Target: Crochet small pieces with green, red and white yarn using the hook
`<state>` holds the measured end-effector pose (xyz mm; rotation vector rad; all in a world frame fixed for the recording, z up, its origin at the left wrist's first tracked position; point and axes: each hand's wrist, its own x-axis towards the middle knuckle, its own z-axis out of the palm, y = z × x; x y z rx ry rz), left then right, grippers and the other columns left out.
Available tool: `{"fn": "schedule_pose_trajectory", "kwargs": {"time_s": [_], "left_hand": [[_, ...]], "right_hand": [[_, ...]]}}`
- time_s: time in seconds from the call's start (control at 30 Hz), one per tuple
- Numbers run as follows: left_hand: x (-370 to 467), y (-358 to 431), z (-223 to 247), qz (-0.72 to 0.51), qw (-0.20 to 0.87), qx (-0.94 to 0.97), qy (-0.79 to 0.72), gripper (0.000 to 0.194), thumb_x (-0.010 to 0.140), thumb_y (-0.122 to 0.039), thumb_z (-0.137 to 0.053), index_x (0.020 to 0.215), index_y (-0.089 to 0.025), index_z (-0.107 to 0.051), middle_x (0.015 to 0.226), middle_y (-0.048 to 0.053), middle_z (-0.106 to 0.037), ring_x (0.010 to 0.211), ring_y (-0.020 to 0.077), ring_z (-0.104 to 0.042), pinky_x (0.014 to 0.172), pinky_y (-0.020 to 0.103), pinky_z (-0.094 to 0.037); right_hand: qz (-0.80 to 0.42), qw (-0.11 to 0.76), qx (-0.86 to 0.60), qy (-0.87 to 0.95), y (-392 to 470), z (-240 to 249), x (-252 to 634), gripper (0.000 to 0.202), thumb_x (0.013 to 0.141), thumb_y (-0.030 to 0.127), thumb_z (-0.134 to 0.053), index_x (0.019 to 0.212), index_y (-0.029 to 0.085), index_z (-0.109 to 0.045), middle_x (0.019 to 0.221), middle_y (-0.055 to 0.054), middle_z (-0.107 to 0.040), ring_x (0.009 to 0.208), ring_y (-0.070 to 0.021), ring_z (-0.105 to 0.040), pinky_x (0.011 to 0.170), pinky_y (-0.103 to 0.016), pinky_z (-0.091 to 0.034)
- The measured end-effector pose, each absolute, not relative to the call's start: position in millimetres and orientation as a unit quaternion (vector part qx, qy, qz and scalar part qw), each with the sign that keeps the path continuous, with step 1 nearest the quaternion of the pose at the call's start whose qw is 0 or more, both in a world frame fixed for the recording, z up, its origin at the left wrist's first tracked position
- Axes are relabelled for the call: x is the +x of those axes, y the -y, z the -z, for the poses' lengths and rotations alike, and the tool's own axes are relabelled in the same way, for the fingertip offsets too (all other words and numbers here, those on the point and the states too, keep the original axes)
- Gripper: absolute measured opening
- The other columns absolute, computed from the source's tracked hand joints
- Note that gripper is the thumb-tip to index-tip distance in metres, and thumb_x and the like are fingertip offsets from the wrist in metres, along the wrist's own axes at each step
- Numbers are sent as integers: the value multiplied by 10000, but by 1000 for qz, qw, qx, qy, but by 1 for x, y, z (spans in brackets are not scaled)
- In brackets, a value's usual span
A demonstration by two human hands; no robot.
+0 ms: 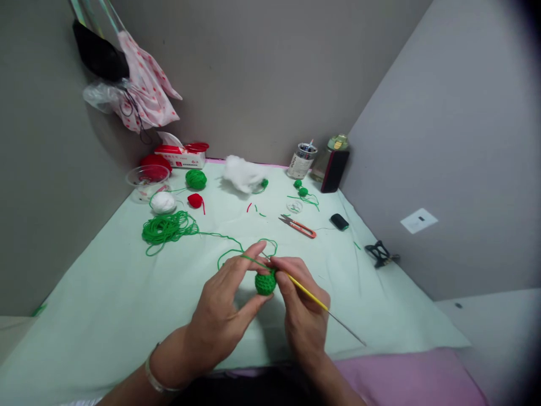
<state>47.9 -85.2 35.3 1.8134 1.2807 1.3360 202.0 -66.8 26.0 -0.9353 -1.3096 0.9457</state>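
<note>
Head view: left fingers pinch green ball between them; right fingers pinch hook.

A dark phone stands in front of a bottle.

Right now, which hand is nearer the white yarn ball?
Left. The left hand is nearer the person and rightward of the white yarn ball; the right hand is farther right.
</note>
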Motion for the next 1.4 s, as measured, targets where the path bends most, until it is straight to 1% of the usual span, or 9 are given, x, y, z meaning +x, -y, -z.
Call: {"fn": "schedule_pose_trajectory", "kwargs": {"time_s": [0.17, 0.37, 0.67, 0.77, 0.93, 1.17, 1.27, 1.33, 1.4], "left_hand": [[51, 85, -34, -497, 365, 608, -501, 598, 838, -183, -784, 1401, -294, -616, 1052, 2, -756, 1110, 211, -712, 1118, 362, -500], [53, 82, -37, -525, 455, 516, -501, 772, 752, -197, -831, 1472, -300, -572, 949, -16, -728, 1000, 208, -699, 1026, 371, -537], [48, 81, -40, -549, 536, 462, -444, 1087, 705, -169, -895, 1630, -316, -344, 918, -39, -652, 967, 180, -643, 1047, 346, -485], [49, 81, -39, -552, 542, 461, -435, 1080, 738, -142, -861, 1643, -333, -302, 932, -43, -625, 985, 173, -637, 1078, 346, -463], [48, 83, -39, -544, 533, 479, -436, 1013, 777, -132, -829, 1623, -376, -327, 956, -49, -614, 1066, 178, -649, 1145, 359, -414], [47, 82, -38, -554, 503, 504, -430, 898, 810, -151, -824, 1574, -390, -420, 963, -42, -648, 1046, 177, -682, 1129, 362, -459], [48, 83, -38, -554, 509, 500, -428, 847, 824, -135, -811, 1543, -411, -459, 970, -41, -649, 997, 152, -689, 1057, 315, -524], [48, 84, -39, -548, 541, 478, -422, 860, 825, -137, -806, 1546, -434, -442, 997, -35, -628, 914, 138, -699, 854, 250, -602], [49, 86, -39, -540, 577, 447, -419, 922, 811, -158, -819, 1568, -464, -390, 1041, -25, -592, 792, 122, -689, 585, 186, -577]], "right_hand": [[-389, 616, -376, 572, 66, -19, 203, 218, 985, 233, -681, 1084, 366, -822, 999, -6, -750, 961, -152, -701, 800, -257, -574], [-355, 644, -360, 573, 66, -10, 200, 242, 993, 186, -661, 1096, 347, -809, 992, -2, -725, 951, -134, -679, 795, -245, -564], [-408, 639, -298, 580, 65, -15, 199, 215, 1004, 214, -651, 1090, 325, -814, 1039, -23, -772, 1016, -163, -684, 854, -284, -564], [-456, 647, -296, 535, 63, -15, 200, 157, 987, 268, -690, 1048, 321, -825, 978, -16, -784, 931, -150, -680, 828, -272, -555], [-603, 631, -283, 397, 61, -19, 198, 115, 887, 405, -806, 916, 296, -830, 892, -3, -774, 762, -103, -639, 736, -216, -537], [-681, 601, -290, 301, 63, -29, 195, 161, 825, 417, -863, 870, 268, -821, 877, -12, -771, 634, -64, -588, 618, -179, -502], [-653, 619, -282, 333, 64, -26, 197, 140, 853, 408, -841, 879, 272, -822, 899, -15, -778, 643, -64, -596, 625, -181, -507], [-629, 630, -277, 363, 64, -23, 198, 118, 882, 395, -815, 894, 278, -823, 924, -13, -782, 630, -60, -594, 613, -184, -506], [-612, 632, -272, 389, 64, -21, 200, 108, 916, 385, -779, 917, 287, -822, 957, -10, -783, 594, -52, -581, 579, -188, -499]]}}
